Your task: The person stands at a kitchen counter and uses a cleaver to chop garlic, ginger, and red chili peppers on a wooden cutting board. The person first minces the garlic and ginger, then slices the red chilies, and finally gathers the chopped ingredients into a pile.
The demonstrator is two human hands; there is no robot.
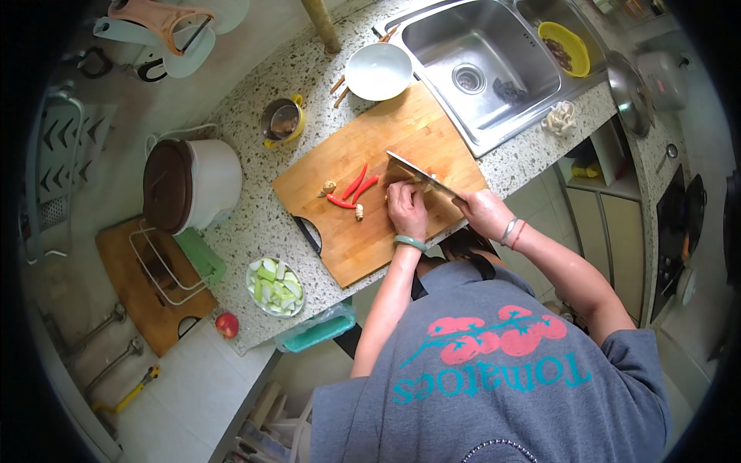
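My right hand (pixel 485 215) grips a knife (pixel 414 168) by its handle, with the wide blade slanting up and left over the wooden cutting board (pixel 347 251). Beside the blade, my left hand (pixel 407 210) has its fingers curled down on the board. What they press is mostly hidden, though pale bits of food (pixel 430 183) show next to the blade. Left of that hand lie several red chilies (pixel 355 180). Two tan, knobbly pieces, which look like ginger, rest by them: one piece (pixel 327 187) at the left, another (pixel 359 212) nearer me.
A white bowl (pixel 378 72) on chopsticks touches the board's far edge. Right of it is a steel sink (pixel 532 83) holding a yellow basket (pixel 584 48). Leftward stand a yellow-handled cup (pixel 282 122), a rice cooker (pixel 208 185) and a bowl of cut green vegetable (pixel 276 288).
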